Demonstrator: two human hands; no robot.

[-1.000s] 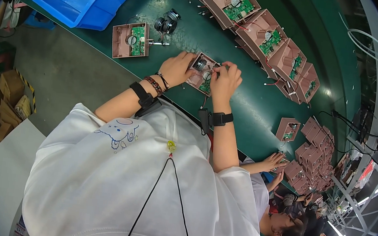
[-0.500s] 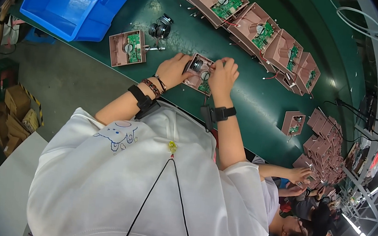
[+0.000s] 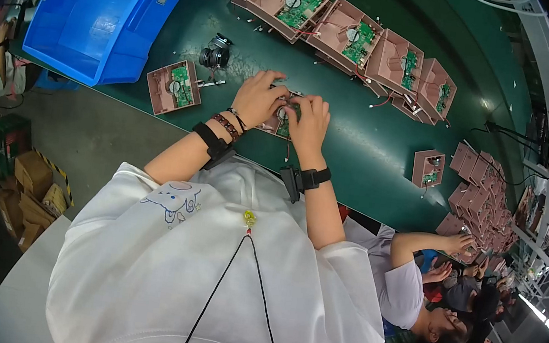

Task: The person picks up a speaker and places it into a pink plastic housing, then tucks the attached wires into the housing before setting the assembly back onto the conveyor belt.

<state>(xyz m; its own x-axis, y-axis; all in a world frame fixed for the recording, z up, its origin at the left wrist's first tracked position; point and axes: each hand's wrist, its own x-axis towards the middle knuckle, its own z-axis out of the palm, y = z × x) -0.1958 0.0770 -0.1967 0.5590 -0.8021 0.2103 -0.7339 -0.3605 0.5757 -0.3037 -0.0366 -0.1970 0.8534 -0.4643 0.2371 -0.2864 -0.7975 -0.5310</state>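
Observation:
Under my two hands lies an open pink plastic box (image 3: 269,128), with part of a green circuit board (image 3: 284,129) showing at its near end. My left hand (image 3: 257,103) bends over the box's left side, its thumb and fingers drawn in toward the far end. From the right, my right hand (image 3: 309,122) reaches in with curled fingers, its fingertips close to the left hand's. Both hands are closed, and their fingers hide what they pinch inside. A red wire (image 3: 287,151) hangs from the near end of the box.
To the left sits another pink box with a circuit board (image 3: 180,83); loose black round speakers (image 3: 214,58) lie beyond it. A blue bin (image 3: 111,21) stands far left. Stacked pink boxes (image 3: 346,33) line the back. At right are a single box (image 3: 427,170), a pile (image 3: 486,204) and a co-worker's hand (image 3: 459,244).
My left hand has left the box's side edge and moved over its far end. My right hand has come in beside it; the speaker seen inside before is now covered. The view has shifted slightly.

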